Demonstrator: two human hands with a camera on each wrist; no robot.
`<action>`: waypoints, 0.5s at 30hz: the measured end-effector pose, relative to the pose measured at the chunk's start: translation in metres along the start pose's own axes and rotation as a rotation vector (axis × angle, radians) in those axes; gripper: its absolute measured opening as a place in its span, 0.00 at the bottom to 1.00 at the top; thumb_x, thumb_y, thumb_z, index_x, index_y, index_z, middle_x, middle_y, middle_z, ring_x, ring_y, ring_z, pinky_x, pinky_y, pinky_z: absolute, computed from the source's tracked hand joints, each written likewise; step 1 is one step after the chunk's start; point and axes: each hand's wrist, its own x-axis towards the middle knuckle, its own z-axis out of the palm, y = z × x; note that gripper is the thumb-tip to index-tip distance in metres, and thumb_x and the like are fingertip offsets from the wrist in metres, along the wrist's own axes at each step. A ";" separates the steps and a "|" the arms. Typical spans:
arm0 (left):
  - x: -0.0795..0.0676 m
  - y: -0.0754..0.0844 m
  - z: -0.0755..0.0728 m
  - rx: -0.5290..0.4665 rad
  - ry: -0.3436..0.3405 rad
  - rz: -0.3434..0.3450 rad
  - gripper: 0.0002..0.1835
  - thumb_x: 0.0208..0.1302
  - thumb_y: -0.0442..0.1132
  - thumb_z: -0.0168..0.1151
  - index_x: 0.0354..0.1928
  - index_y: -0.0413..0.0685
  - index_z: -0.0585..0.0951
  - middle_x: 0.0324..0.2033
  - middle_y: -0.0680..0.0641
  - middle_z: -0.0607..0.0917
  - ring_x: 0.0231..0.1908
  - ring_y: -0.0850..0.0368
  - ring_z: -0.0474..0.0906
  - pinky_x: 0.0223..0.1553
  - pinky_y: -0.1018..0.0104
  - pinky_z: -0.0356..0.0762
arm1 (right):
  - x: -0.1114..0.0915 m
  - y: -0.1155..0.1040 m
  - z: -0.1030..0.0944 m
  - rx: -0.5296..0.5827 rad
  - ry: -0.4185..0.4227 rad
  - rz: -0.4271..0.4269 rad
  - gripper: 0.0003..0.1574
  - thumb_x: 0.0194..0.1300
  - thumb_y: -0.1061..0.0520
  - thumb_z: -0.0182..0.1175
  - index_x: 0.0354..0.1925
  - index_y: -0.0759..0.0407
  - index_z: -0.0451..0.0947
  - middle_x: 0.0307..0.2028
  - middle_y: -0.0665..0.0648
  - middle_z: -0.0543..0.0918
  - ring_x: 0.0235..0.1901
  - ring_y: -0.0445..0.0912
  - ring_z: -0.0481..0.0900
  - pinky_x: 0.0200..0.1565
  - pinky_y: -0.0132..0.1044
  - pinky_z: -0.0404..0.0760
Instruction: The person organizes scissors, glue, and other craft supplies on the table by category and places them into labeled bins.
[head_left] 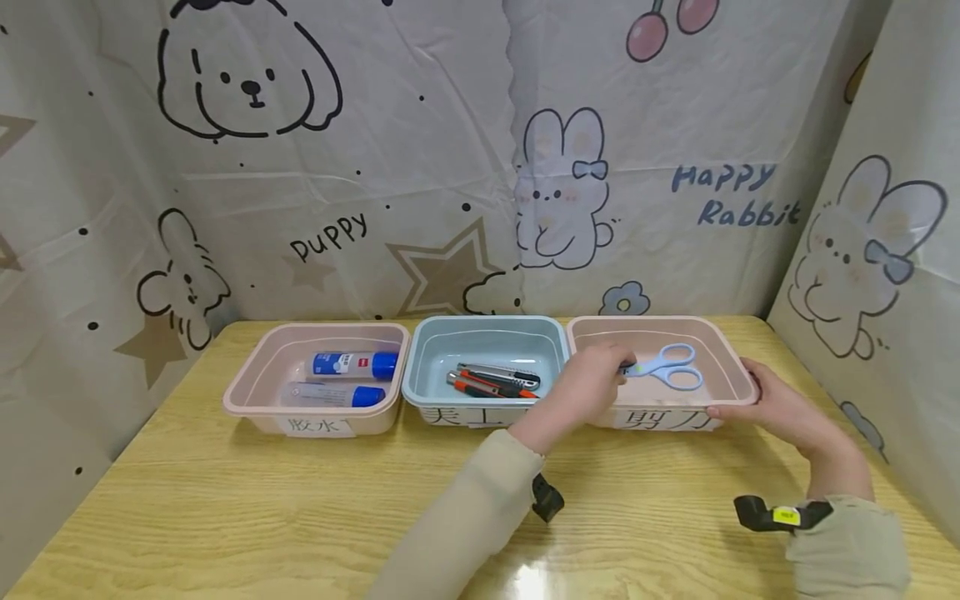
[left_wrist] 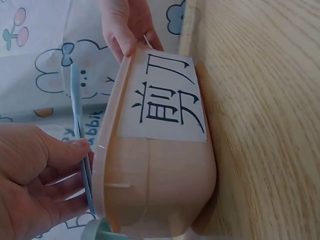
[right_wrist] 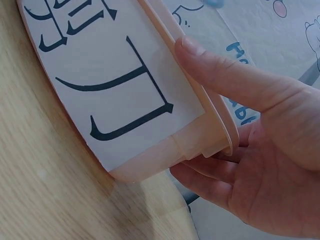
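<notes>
My left hand point(head_left: 588, 385) pinches light blue scissors point(head_left: 667, 367) by the blade end, at the left side of the right-hand pink bin point(head_left: 731, 358). The two finger loops point right, over the bin's opening. In the left wrist view the scissors point(left_wrist: 76, 100) stand edge-on just above the rim, between thumb and fingers. My right hand point(head_left: 783, 412) grips the bin's right front corner, its thumb on the front rim and its fingers round the side. A white label point(right_wrist: 125, 85) with black characters covers much of the bin's front.
A light blue bin point(head_left: 423, 358) with several utility knives point(head_left: 498, 377) stands in the middle. Left of it, another pink bin point(head_left: 251, 383) holds two blue-capped glue tubes point(head_left: 352, 364). All stand on a wooden table point(head_left: 300, 517), before a patterned cloth point(head_left: 450, 167).
</notes>
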 end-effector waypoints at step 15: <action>0.033 -0.006 0.022 -0.023 -0.087 -0.115 0.08 0.56 0.39 0.63 0.39 0.54 0.83 0.36 0.59 0.83 0.36 0.68 0.75 0.40 0.78 0.72 | 0.000 0.000 0.000 0.012 -0.004 0.012 0.58 0.56 0.51 0.63 0.66 0.75 0.37 0.57 0.77 0.60 0.52 0.64 0.64 0.49 0.56 0.68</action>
